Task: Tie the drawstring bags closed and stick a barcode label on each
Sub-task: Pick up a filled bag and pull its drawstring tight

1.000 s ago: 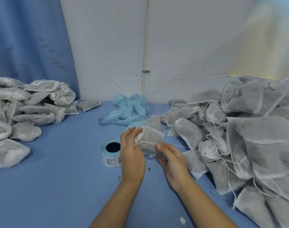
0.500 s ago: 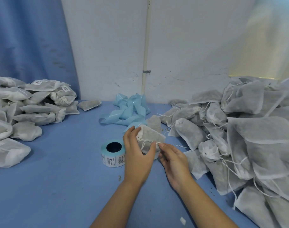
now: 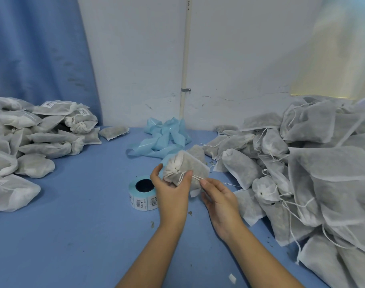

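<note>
Over the last second we have cinched the bag (image 3: 193, 170) shut above the middle of the desk (image 3: 73, 225) beside the label roll (image 3: 141, 197), left hand (image 3: 173, 197) gripping its puckered neck, right hand (image 3: 220, 197) pinching the drawstring (image 3: 195, 177) taut, so we judge only knot and label remain.

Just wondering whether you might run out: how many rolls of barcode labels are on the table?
1. The roll of barcode labels sits on the blue table, just left of the left hand holding a drawstring bag. Others may hide behind the bag heaps.
</note>
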The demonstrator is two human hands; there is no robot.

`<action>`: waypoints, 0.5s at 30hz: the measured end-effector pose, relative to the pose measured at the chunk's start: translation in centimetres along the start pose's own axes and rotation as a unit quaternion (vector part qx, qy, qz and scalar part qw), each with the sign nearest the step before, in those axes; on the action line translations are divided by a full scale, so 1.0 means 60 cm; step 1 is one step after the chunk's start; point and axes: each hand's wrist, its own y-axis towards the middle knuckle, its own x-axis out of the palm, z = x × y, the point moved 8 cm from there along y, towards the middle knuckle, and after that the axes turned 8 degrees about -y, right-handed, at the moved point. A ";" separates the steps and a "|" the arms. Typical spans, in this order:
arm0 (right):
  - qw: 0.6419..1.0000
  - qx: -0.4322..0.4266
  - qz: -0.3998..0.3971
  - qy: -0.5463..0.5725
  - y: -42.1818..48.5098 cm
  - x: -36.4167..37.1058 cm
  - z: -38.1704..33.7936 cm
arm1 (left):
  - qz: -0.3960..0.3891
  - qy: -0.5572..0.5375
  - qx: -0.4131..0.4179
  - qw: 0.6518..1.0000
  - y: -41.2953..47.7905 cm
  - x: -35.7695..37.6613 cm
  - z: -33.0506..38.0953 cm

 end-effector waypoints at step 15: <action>0.994 -0.024 -0.093 -0.048 0.005 0.021 -0.002 | 0.018 -0.164 -0.133 0.977 0.009 -0.001 -0.022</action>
